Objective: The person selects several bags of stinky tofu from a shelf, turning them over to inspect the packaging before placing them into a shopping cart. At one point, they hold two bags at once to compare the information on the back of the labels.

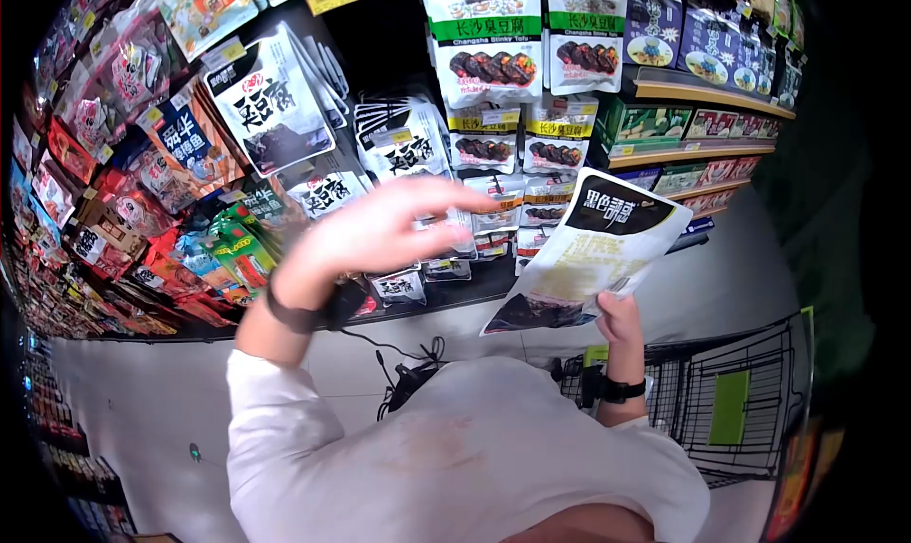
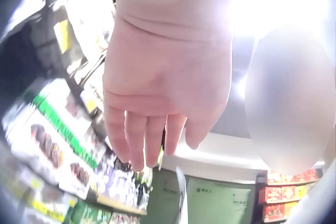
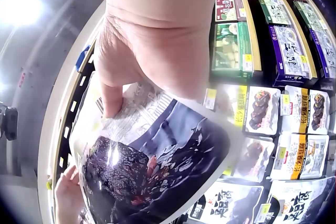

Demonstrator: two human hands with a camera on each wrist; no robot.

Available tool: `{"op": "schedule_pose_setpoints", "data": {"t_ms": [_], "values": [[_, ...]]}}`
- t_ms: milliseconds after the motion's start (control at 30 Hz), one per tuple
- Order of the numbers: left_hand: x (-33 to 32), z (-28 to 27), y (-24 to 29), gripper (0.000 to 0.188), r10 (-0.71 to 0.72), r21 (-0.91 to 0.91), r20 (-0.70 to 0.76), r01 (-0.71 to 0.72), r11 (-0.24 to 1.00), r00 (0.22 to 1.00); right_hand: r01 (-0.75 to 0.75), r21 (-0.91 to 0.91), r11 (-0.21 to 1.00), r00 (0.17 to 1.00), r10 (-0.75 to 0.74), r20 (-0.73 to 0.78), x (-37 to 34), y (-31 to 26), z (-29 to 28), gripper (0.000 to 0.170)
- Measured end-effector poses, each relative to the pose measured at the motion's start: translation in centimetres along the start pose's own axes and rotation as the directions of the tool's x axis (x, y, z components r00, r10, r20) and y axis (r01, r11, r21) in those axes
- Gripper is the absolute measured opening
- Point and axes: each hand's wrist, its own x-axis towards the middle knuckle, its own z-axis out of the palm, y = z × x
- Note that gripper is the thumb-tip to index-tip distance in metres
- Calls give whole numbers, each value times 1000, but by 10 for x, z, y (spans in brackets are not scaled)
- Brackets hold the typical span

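Note:
A white and black food pouch (image 1: 593, 249) is pinched at its edge by my right hand (image 1: 622, 317), its printed back turned up towards me. Seen from the right wrist, the thumb lies over the pouch (image 3: 152, 166), whose front shows dark pieces of food; the other fingers are hidden behind it. My left hand (image 1: 389, 225) is blurred in the head view, held in front of the shelf and to the left of the pouch. From its own wrist camera, the left hand (image 2: 163, 82) has an empty palm and loosely extended fingers.
Hanging stinky tofu packs (image 1: 484, 45) and white tofu pouches (image 1: 270, 97) fill the rack ahead. Boxed goods (image 1: 650, 121) line shelves on the right. A black wire cart (image 1: 750, 391) stands at lower right, and dark cables (image 1: 413, 363) hang near my waist.

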Motion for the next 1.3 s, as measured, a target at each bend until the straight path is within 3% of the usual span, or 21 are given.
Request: {"op": "schedule_pose_setpoints", "data": {"t_ms": [67,133,167,200,300,433,600,667,700,733,767,800,867,900,1000,1067,1167,1300], "values": [[-6,-64,32,31,-5,99,-158,21,995,987,-2,-3,1000,1000,2,-4,8,2,-1,66],[-17,-111,81,35,201,242,-366,-116,963,909,1,-7,1000,1000,-1,-12,14,4,-2,67],[-29,-132,95,40,343,336,-468,-195,922,815,-9,3,1000,1000,9,-9,16,4,-2,67],[-57,-166,103,42,440,534,-344,-213,818,829,-21,14,1000,1000,21,-10,17,5,-2,67],[-88,-185,148,43,522,618,-306,-251,745,796,-71,43,997,997,71,17,26,9,5,65],[-104,-160,155,44,438,543,-144,-299,785,887,-108,19,994,993,107,53,44,17,10,63],[-105,-112,117,44,233,403,46,-231,886,971,-107,-18,994,993,108,43,54,33,21,58],[-103,-94,99,45,166,347,105,-193,918,980,-406,-186,895,909,417,23,45,28,-21,51],[-106,-82,91,45,127,336,131,-165,927,983,-303,-306,902,951,269,-150,43,38,-13,34],[-111,-71,85,45,79,324,161,-128,937,984,-277,-292,915,960,254,-118,39,30,0,32],[-114,-60,76,45,38,305,183,-93,948,982,-314,-340,886,949,280,-148,40,28,3,42],[-113,-52,70,45,1,286,196,-58,957,981,-208,-366,907,978,194,-74,35,23,12,42],[-117,-44,58,46,-61,275,187,7,962,980,-45,-142,989,997,53,60,52,33,20,59],[-117,-42,54,46,-70,253,184,21,967,980,-68,-145,987,994,80,79,64,33,13,59],[-114,-42,53,46,-65,225,181,23,974,981,-316,-178,932,948,318,-19,37,42,-35,56],[-112,-53,62,47,-32,229,153,-4,974,988,-308,-166,937,951,300,-69,33,30,-2,48],[-110,-61,70,47,4,243,101,-28,970,995,-247,-90,965,968,243,-61,33,35,-2,52],[-110,-73,87,48,88,271,25,-92,958,996,-143,-70,987,978,130,-166,31,36,12,62]]}}
